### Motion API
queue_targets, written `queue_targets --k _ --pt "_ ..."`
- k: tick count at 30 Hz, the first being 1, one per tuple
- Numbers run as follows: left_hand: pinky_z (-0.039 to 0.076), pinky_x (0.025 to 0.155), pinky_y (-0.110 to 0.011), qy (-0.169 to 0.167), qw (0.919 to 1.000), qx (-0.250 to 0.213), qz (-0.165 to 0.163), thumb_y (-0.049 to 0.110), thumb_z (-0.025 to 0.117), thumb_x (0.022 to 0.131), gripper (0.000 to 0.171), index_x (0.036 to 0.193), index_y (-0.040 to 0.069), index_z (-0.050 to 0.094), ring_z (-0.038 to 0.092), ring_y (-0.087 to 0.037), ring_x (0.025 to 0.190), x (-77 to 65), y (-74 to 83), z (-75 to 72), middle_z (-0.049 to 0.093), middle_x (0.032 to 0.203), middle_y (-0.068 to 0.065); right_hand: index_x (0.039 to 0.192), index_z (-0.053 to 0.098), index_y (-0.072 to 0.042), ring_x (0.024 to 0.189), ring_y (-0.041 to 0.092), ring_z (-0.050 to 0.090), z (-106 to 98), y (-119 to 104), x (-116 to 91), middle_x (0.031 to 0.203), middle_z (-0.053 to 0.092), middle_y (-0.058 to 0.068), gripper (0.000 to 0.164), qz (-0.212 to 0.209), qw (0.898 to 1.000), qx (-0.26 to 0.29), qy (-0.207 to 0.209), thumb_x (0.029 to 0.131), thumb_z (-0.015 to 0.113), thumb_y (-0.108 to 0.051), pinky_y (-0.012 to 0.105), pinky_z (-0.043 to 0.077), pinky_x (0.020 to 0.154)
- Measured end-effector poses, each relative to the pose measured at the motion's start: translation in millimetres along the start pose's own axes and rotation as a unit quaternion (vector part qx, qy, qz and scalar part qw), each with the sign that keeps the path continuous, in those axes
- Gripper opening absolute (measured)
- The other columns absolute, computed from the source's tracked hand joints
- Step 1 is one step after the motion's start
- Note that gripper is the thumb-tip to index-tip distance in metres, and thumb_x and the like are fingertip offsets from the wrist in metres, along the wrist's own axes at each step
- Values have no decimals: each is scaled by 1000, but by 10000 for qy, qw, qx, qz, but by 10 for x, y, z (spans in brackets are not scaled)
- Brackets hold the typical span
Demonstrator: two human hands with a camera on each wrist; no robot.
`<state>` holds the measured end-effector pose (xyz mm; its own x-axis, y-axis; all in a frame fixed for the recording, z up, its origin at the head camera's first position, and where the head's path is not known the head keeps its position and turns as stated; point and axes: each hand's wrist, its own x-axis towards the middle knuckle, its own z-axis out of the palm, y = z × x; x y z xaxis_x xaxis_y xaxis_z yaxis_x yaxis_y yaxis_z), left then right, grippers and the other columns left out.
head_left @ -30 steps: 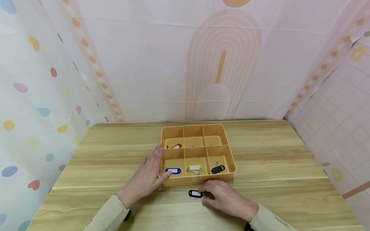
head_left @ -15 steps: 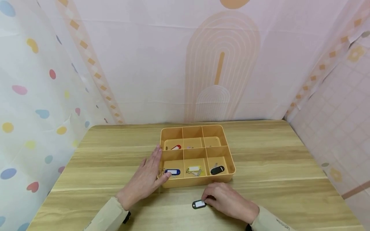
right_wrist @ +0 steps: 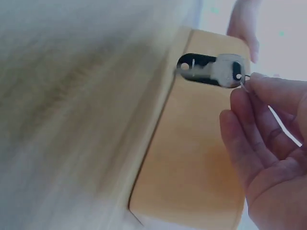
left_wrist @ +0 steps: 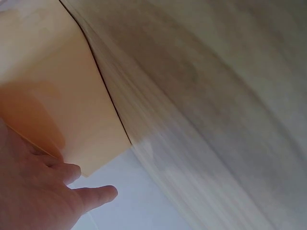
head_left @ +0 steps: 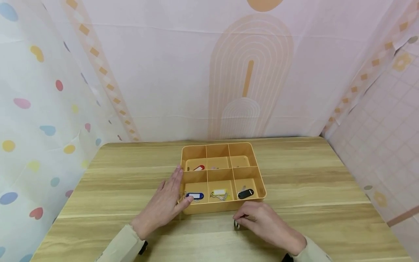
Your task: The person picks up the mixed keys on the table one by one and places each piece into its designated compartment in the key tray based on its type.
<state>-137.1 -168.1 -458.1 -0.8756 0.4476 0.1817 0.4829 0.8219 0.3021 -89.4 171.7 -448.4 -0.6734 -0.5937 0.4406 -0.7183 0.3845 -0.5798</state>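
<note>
My right hand (head_left: 266, 229) pinches the ring of a black key tag (right_wrist: 188, 60) between thumb and finger. A silver key (right_wrist: 224, 71) hangs with it, overlapping the tag in the right wrist view. Both dangle just in front of a yellow-orange divided organizer box (head_left: 222, 208). With fingers straight, my left hand (head_left: 160, 209) lies along the box's left wall, its thumb over the front left corner. In the front row of compartments lie a blue key tag (head_left: 195, 195), a yellow key tag (head_left: 219, 192) with keys, and another black key tag (head_left: 245, 193).
A red key tag (head_left: 199, 167) lies in the back left compartment, partly hidden by the divider. Small bits show low in the other back compartments. The box stands on a wood-grain table (head_left: 304, 174), with a patterned curtain (head_left: 170, 72) behind it.
My right hand has lifted the black key tag from flat on the table near the box, drawn it slightly back and right, and now it hangs down. The left hand stays put.
</note>
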Motion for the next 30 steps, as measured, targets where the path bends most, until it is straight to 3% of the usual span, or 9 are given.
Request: queue_targets --k 5,12,16,22,30 --pt "29 117 -69 50 10000 35 17 56 48 106 92 162 -7 13 15 -36 157 6 -9 -5 5 172 -21 100 78 -13 90 10 71 -109 -9 16 99 75 -5 24 5 9990 296 344 86 78 7 21 59 82" --pt "28 117 -68 -10 10000 32 2 57 47 106 93 162 -7 12 14 -36 157 3 1 -12 1 172 -18 99 78 -10 87 14 73 -270 4 84 95 76 1 28 -291 9917 384 1190 81 80 12 18 58 77" --pt "28 117 -68 -15 10000 8 -4 57 47 106 92 162 -7 12 14 -36 157 -4 2 -8 2 172 -19 99 79 -11 86 12 73 -360 -5 94 96 77 3 27 100 9889 372 1432 83 79 10 19 59 76" --pt "27 117 -68 -29 10000 -22 -19 56 48 106 92 162 -7 12 13 -35 157 -12 -3 -10 0 173 -18 97 79 -9 84 9 72 -446 3 120 98 76 -5 19 784 9840 362 1557 87 78 8 22 61 75" --pt "27 118 -68 -73 10000 -22 -28 57 48 106 92 162 -7 13 13 -35 158 -11 -1 -9 1 173 -18 100 78 -6 84 12 72 -466 74 195 99 77 0 19 959 9781 501 1776 88 76 9 28 63 74"
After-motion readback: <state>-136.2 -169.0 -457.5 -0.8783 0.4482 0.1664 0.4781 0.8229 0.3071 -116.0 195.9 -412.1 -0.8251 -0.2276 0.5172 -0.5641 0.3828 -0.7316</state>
